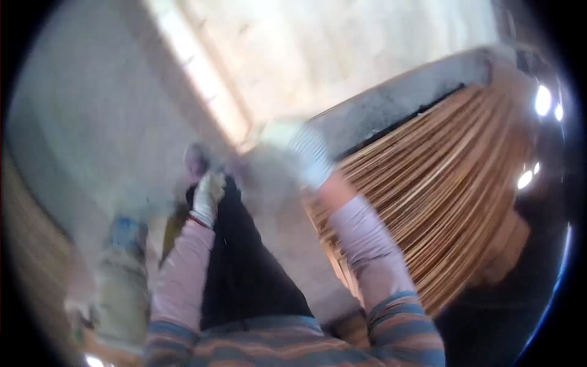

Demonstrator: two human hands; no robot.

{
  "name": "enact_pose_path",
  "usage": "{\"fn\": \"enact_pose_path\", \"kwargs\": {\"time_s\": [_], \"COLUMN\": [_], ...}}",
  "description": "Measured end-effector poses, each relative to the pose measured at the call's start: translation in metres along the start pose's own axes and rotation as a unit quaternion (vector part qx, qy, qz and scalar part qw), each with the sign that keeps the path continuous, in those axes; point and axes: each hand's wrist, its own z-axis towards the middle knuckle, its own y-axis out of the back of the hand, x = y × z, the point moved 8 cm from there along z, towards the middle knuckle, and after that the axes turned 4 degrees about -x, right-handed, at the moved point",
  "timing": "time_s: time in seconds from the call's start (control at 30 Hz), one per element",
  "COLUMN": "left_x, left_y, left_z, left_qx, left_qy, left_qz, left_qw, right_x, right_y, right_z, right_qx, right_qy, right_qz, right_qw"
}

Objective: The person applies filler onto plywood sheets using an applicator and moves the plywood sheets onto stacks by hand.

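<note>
Pictured beyond veneer stack [422, 202]: broad pale sheet [367, 52], likely light, flexible, prone to splitting, best held along opposite edges. Left of stack: gloved right hand [295, 150], blurred near sheet's corner, grip impossible to tell; farther left, gloved left hand [208, 194], curled closed.

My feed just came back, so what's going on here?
A person's gloved right hand, blurred, is by the near corner of a large pale panel; contact is unclear. The gloved left hand is near the dark trousers; any grip is unclear. Layered wooden sheets lie at right.
</note>
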Motion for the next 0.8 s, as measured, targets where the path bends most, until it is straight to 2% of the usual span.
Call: {"fn": "enact_pose_path", "kwargs": {"time_s": [0.03,0.07,0.1,0.13,0.17,0.2,0.23,0.27,0.3,0.33,0.43,0.53,0.6,0.63,0.67,0.7,0.73,0.8], "left_x": [-0.014,-0.012,-0.009,-0.014,-0.021,-0.027,-0.024,-0.019,-0.009,-0.001,0.015,0.017,0.022,0.027,0.04,0.064,0.094,0.145], "left_y": [-0.077,-0.126,-0.165,-0.201,-0.239,-0.277,-0.301,-0.322,-0.351,-0.375,-0.456,-0.547,-0.597,-0.623,-0.65,-0.677,-0.706,-0.759], "left_z": [-0.036,-0.048,-0.051,-0.081,-0.113,-0.147,-0.186,-0.219,-0.248,-0.28,-0.374,-0.471,-0.504,-0.518,-0.488,-0.482,-0.496,-0.528], "left_qx": [0.013,0.013,0.224,0.194,0.162,0.13,0.14,0.212,0.25,0.273,0.329,0.373,0.41,0.42,0.476,0.529,0.579,0.574], "left_qy": [0.013,0.056,0.061,0.039,0.018,-0.001,-0.017,-0.063,-0.01,-0.01,-0.137,-0.35,-0.448,-0.492,-0.477,-0.433,-0.388,-0.466], "left_qz": [-0.083,-0.11,-0.177,-0.157,-0.135,-0.111,-0.054,0.01,0.142,0.239,0.427,0.492,0.5,0.498,0.493,0.505,0.518,0.541], "left_qw": [0.996,0.992,0.957,0.968,0.977,0.985,0.989,0.975,0.958,0.932,0.831,0.704,0.617,0.577,0.55,0.527,0.497,0.402], "right_x": [-0.017,-0.032,-0.033,0.004,0.007,0.035,0.044,0.053,0.057,0.07,0.115,0.168,0.197,0.204,0.208,0.213,0.224,0.245], "right_y": [-0.014,-0.027,-0.042,-0.013,-0.002,0.034,0.049,0.06,0.07,0.085,0.172,0.255,0.284,0.29,0.292,0.293,0.291,0.302], "right_z": [-0.029,-0.062,-0.089,-0.113,-0.132,-0.167,-0.197,-0.221,-0.245,-0.263,-0.326,-0.412,-0.472,-0.504,-0.536,-0.569,-0.601,-0.658], "right_qx": [-0.032,-0.102,-0.17,-0.205,-0.227,-0.384,-0.473,-0.469,-0.5,-0.513,-0.512,-0.465,-0.478,-0.514,-0.568,-0.62,-0.7,-0.821], "right_qy": [-0.139,-0.252,-0.197,-0.337,-0.285,-0.119,-0.153,-0.284,-0.297,-0.264,-0.048,0.195,0.286,0.298,0.283,0.263,0.204,0.13], "right_qz": [0.198,0.345,0.461,0.468,0.36,0.099,0.355,0.444,0.533,0.6,0.729,0.771,0.745,0.723,0.697,0.668,0.626,0.52], "right_qw": [0.97,0.898,0.848,0.791,0.859,0.91,0.792,0.709,0.614,0.553,0.451,0.39,0.367,0.352,0.335,0.317,0.277,0.197]}}
